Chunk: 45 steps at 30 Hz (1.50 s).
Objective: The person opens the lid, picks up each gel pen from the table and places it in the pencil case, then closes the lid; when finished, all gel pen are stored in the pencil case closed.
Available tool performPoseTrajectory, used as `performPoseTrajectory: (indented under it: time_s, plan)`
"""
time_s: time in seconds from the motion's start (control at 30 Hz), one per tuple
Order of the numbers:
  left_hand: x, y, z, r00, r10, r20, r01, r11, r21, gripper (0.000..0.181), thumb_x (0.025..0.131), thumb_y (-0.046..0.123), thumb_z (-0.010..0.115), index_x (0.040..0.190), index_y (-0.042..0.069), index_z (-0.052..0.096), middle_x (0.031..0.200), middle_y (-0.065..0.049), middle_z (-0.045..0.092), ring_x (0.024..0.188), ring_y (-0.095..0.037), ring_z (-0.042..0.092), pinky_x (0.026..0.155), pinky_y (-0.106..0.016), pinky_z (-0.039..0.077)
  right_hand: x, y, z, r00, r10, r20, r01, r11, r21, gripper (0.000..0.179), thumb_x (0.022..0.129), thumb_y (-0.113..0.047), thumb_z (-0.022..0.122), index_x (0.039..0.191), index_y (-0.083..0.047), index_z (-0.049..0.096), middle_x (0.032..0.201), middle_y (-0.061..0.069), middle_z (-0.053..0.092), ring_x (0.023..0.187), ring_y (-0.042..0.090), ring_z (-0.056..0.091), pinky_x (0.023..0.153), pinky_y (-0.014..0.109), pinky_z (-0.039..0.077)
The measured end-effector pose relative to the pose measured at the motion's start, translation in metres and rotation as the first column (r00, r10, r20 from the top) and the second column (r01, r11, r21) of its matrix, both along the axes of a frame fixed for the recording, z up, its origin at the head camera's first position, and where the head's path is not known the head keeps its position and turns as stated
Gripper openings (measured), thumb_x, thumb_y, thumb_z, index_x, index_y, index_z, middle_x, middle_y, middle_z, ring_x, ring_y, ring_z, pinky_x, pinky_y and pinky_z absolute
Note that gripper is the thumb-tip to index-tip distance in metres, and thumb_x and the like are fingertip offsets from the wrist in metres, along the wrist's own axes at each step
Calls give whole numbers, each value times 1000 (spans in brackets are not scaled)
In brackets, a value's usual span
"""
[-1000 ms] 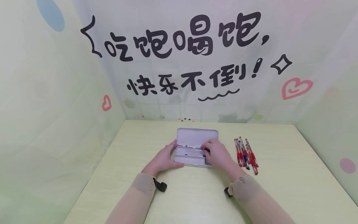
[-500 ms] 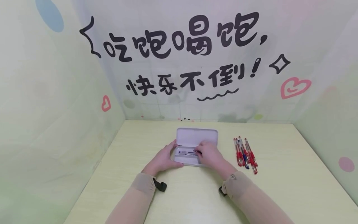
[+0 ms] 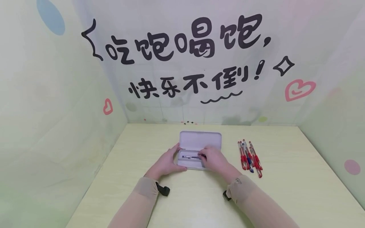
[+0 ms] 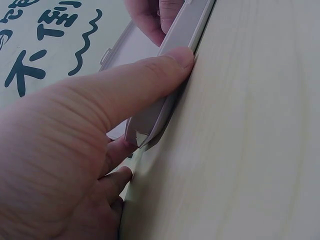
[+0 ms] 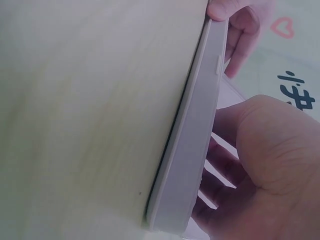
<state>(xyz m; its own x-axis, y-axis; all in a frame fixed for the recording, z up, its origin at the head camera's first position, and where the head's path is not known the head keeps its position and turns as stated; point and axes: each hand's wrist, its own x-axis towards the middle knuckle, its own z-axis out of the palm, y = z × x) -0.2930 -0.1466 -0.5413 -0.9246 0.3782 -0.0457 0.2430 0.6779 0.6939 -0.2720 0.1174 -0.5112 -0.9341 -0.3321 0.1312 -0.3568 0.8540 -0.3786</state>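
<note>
An open, pale lilac pencil case (image 3: 200,140) lies on the table with its lid tipped back. My left hand (image 3: 165,162) grips its left end, thumb along the front edge and fingers behind, as the left wrist view also shows. Inside the rear compartment, a pen (image 3: 186,157) lies lengthwise, its right end under my right hand (image 3: 214,160). The right fingers pinch at that end, though their tips are mostly hidden. In the right wrist view, the front wall of the case (image 5: 192,120) hides what those fingers hold.
Several red gel pens (image 3: 258,158) and a blue one (image 3: 250,163) lie in a loose bunch on the table (image 3: 285,190), right of the case. A printed cloth wall (image 3: 159,110) stands behind the table, with others at both sides.
My right hand has brought the pen down from the hinge side into the rear compartment, shifting slightly left. The left hand has kept its hold on the case.
</note>
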Motion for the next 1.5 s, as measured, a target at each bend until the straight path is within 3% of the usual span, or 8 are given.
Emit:
performPoseTrajectory:
  time_s: [0.3,0.5,0.7,0.93,1.07,1.23,1.5]
  plan:
    - [1,2,-1,1000,-9,9,9,1000,14,135,75,52,101,178,19,20,174,-1,49,167,-38,34,139,-61,27,10,17,2,997,-77,6,77,987,-140,31,102,-28,77,127,-10,79,128,12,76,123,35,72,112,56,59]
    - [-1,3,-1,1000,-17,-8,17,1000,23,135,74,48,101,178,18,20,171,-1,52,165,-35,40,138,-59,29,21,43,4,991,-131,-18,122,962,-244,62,103,-40,77,152,-5,62,146,19,69,139,43,64,120,63,53]
    - [-1,2,0,1000,-19,-16,19,999,32,136,73,47,102,178,17,21,170,-1,53,163,-33,42,138,-58,31,34,77,5,970,-239,39,239,925,-295,92,102,-61,71,169,-8,39,162,22,56,150,49,52,122,72,46]
    - [-2,0,-4,1000,-6,-17,7,1000,24,137,73,51,102,178,19,21,172,-1,52,165,-34,40,138,-59,30,41,113,5,942,-336,17,326,898,-297,104,98,-64,74,170,-1,34,161,27,54,146,52,53,120,72,46]
    - [-3,-1,-6,1000,-8,-13,8,1000,26,137,73,51,102,178,19,20,172,-1,51,166,-36,38,137,-61,29,44,131,4,917,-394,55,393,875,-284,111,98,-70,71,172,1,28,162,32,49,144,52,51,119,71,47]
    - [-4,-2,-7,1000,-16,-20,16,1000,25,134,73,51,101,178,22,22,169,3,55,163,-33,42,137,-60,31,48,150,1,872,-476,114,488,831,-268,115,98,-74,66,172,2,23,163,37,44,141,55,51,115,73,48]
    - [-3,-2,-4,1000,-15,-16,15,999,38,135,74,48,101,178,18,21,169,1,54,163,-34,43,137,-59,31,53,173,-8,795,-574,196,605,769,-206,100,108,-59,57,171,8,18,160,41,43,144,62,46,116,75,45]
